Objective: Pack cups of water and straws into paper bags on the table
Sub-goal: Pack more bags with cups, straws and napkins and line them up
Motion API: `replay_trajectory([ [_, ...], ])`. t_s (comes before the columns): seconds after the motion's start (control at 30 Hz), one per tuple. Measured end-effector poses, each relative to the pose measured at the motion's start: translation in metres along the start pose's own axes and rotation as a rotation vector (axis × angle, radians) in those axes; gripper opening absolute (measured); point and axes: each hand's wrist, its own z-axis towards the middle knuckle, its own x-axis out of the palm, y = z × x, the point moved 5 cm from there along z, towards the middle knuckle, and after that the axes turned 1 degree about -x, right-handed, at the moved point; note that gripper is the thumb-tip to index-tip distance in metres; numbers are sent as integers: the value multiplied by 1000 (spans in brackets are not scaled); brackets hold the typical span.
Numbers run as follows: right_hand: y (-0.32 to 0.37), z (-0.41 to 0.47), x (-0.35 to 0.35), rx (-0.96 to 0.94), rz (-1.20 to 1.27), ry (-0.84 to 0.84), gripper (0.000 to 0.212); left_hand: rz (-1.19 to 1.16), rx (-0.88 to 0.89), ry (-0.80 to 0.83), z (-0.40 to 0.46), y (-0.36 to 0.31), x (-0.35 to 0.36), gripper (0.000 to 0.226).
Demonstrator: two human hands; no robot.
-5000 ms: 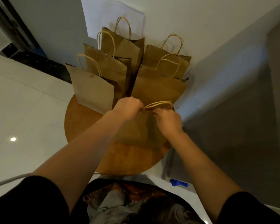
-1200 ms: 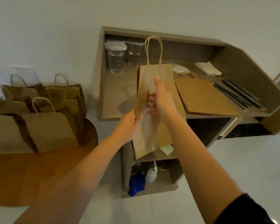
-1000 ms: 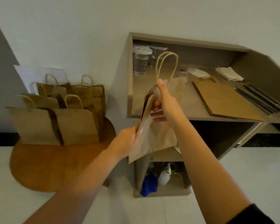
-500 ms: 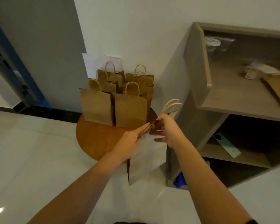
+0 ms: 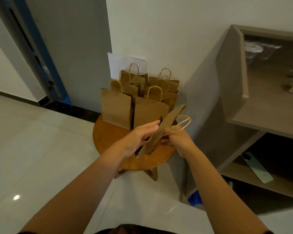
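Holding one flat paper bag (image 5: 162, 130), our left hand (image 5: 139, 137) open against it and our right hand (image 5: 178, 138) gripping its handles, we see five bags (image 5: 116, 108) standing on the tabletop (image 5: 107, 141), more to pack.

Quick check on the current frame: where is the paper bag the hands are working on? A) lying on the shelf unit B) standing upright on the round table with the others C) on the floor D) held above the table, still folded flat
D: the folded bag is tilted in the air over the round table, between the left hand and right hand, which grips its handles.
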Motion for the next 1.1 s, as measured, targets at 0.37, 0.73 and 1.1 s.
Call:
replay_trajectory([
  [0.37, -8, -7, -5, -94, 271, 188, 18, -54, -41, -130, 18, 2, 19, 89],
  [0.73, -12, 0, -18, -274, -249, 38, 15, 172, -166, -287, 26, 10, 27, 23],
  [1.1, -23, 3, -42, -112, -918, -110, 15, 847, -154, -372, 26, 31, -7, 26],
])
